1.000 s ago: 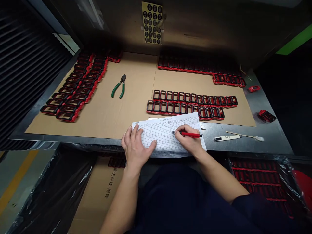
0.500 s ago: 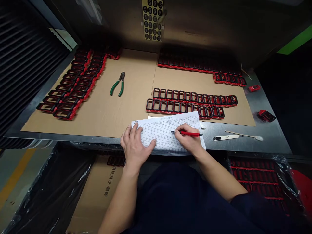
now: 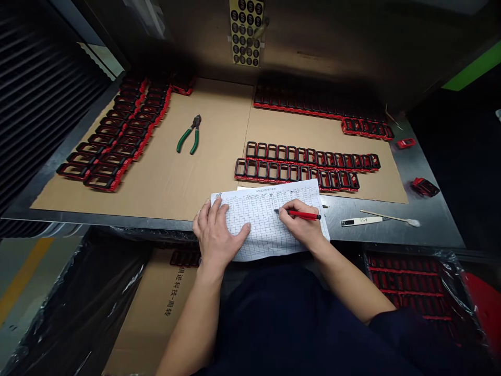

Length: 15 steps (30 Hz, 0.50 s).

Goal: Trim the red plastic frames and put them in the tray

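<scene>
A printed form with a grid of rows and columns lies at the front edge of the bench, its near side hanging a little over. My left hand rests flat on the form's left side, fingers spread and thumb out to the right. Held in my right hand is a red pen, its dark tip at the middle of the grid. Just beyond the form stand two rows of red and black plastic frames.
Green-handled cutting pliers lie on the cardboard sheet. More red-black frames line the left. To the right are a white marker-like tool, a cotton swab and a loose red-black part. Below sits a plastic-lined box of parts.
The form's near edge now reaches lower, showing more of the grid. Both hands stay nearly in place, with the pen still on the paper. The view has shifted slightly.
</scene>
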### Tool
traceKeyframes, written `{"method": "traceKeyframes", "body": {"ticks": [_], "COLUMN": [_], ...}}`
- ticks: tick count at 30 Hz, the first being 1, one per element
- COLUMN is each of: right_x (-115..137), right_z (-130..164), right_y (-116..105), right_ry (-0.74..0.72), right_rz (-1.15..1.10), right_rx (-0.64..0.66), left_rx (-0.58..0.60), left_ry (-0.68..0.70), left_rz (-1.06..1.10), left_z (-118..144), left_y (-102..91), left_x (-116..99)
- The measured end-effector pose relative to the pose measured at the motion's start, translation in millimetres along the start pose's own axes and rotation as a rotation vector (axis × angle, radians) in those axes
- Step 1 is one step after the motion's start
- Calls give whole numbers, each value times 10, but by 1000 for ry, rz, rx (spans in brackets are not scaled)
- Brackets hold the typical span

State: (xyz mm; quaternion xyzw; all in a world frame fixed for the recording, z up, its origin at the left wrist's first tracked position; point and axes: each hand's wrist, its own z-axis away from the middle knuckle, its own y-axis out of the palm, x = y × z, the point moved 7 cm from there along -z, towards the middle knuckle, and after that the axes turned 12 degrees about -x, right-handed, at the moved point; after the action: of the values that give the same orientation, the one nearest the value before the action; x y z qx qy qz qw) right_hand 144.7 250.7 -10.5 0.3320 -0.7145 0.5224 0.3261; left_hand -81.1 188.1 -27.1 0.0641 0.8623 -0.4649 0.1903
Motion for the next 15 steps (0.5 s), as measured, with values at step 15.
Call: {"method": "traceKeyframes", "body": {"ticks": [15], "right_x": [-170], "right_z": [-40], "right_y": [-50], "right_ry": [186], "right_rz": [-220], "right_rx": [-54], "left_rx": [-6], "left_ry": [7], "left_rz": [1], "left_z": [-5], "left_y": [-3], "left_x": [-6]}}
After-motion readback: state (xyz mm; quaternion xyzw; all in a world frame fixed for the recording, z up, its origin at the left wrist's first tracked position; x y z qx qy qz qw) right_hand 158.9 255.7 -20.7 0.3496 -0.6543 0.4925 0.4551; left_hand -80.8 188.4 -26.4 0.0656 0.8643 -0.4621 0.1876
